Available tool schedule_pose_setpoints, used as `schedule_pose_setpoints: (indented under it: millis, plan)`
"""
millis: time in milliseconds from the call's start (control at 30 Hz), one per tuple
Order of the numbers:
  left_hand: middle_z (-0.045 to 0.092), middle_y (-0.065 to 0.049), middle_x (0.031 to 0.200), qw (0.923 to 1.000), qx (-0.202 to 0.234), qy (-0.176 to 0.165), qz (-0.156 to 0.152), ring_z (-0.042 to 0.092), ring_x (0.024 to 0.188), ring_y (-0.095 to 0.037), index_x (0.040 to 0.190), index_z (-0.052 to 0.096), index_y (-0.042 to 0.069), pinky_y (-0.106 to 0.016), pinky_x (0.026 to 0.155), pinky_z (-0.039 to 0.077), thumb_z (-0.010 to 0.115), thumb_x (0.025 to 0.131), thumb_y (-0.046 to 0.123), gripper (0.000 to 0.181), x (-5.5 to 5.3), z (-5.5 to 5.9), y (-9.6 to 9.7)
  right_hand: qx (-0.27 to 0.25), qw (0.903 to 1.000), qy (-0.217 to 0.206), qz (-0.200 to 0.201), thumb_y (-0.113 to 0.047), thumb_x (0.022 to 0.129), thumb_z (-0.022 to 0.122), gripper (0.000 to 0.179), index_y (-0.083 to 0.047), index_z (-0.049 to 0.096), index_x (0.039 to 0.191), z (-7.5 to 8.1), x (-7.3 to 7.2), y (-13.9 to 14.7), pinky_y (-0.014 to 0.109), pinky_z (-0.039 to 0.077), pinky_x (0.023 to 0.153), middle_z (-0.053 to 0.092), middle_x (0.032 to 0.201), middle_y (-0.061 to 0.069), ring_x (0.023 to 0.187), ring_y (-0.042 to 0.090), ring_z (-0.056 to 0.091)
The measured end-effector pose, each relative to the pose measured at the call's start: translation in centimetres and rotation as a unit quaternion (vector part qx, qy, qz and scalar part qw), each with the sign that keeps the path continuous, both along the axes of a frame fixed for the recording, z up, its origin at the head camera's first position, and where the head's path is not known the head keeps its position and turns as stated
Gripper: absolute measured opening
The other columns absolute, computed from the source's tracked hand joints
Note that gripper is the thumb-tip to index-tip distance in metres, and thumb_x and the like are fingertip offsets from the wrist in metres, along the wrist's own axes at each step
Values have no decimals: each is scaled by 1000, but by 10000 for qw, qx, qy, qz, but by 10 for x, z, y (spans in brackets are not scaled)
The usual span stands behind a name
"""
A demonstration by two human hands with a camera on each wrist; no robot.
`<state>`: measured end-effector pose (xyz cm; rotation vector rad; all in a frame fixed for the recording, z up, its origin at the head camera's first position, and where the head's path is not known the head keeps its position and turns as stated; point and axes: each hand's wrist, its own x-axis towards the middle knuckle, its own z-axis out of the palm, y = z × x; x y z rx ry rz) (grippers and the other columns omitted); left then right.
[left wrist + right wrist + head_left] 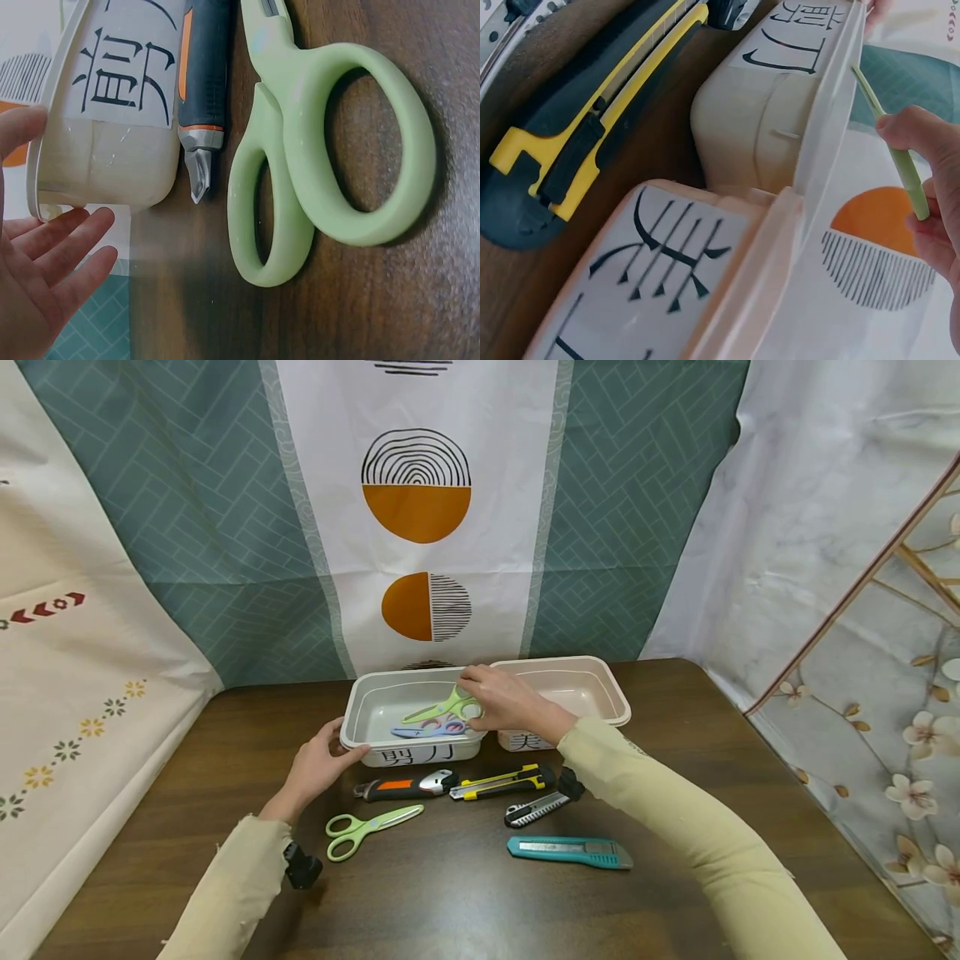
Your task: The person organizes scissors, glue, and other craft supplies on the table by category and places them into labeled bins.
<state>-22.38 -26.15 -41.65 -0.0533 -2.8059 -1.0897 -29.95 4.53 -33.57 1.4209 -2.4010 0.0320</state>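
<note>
My right hand (pixel 504 697) pinches light green scissors (pixel 437 711) by the handles, above the white box (pixel 358 702) with a character label. In the right wrist view these scissors (pixel 907 172) appear edge-on between thumb and fingers. Blue-purple scissors (pixel 416 732) lie inside that box, partly covered by the hand. At the box's left front corner my left hand (pixel 318 767) holds on, thumb on the front rim and fingers by the end wall. A second pair of green scissors (pixel 362 831) lies on the table near the left wrist.
A pinkish box (pixel 611 697) stands right of the white one. In front lie an orange-black utility knife (pixel 401 787), a yellow-black box cutter (pixel 501 782), a silver-grey cutter (pixel 534 810) and a teal cutter (pixel 570 851) on the brown table (pixel 420 910). Cloth hangs behind.
</note>
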Motion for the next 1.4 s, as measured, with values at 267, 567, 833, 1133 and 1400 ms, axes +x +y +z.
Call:
schedule_pose_setpoints:
  millis: [267, 567, 833, 1133, 1400]
  plan:
    - [55, -22, 119, 10000, 30, 15, 24, 58, 93, -28, 136, 33, -1, -34, 71, 43, 63, 83, 41, 74, 1, 0, 0, -154, 9999, -28, 6, -31, 73, 71, 55, 1, 58, 116, -10, -6, -7, 32, 45, 84, 55, 114, 12, 102, 22, 53]
    - [55, -23, 119, 10000, 57, 46, 15, 58, 93, -30, 135, 34, -2, -34, 70, 44, 63, 83, 39, 72, 2, 1, 2, -162, 9998, -147, 41, -31, 75, 72, 53, 0, 57, 115, -17, -3, -17, 30, 47, 80, 54, 116, 13, 102, 22, 53]
    - [54, -23, 121, 9999, 134, -38, 0, 58, 96, -30, 136, 32, -2, -36, 73, 44, 63, 83, 40, 75, 2, 2, 2, 201, 9807, -1821, -688, -43, 89, 52, 73, 0, 24, 142, -27, -3, -21, 41, 28, 103, 4, 150, 19, 135, 31, 19]
    - [54, -24, 120, 9999, 109, 26, 1, 57, 93, -29, 136, 32, -3, -33, 69, 43, 64, 83, 40, 75, 1, 1, 1, 126, 9769, -2007, -721, -51, 89, 46, 78, -5, 17, 145, -31, 2, -14, 44, 16, 108, 8, 150, 18, 137, 30, 10]
    - [55, -24, 119, 10000, 41, -20, 46, 57, 91, -28, 136, 31, -3, -30, 66, 41, 63, 83, 39, 75, 2, 0, 2, 57, 9813, -1892, -339, -51, 86, 52, 79, -7, 22, 144, -30, 15, -11, 40, 19, 107, 15, 150, 15, 136, 30, 18]
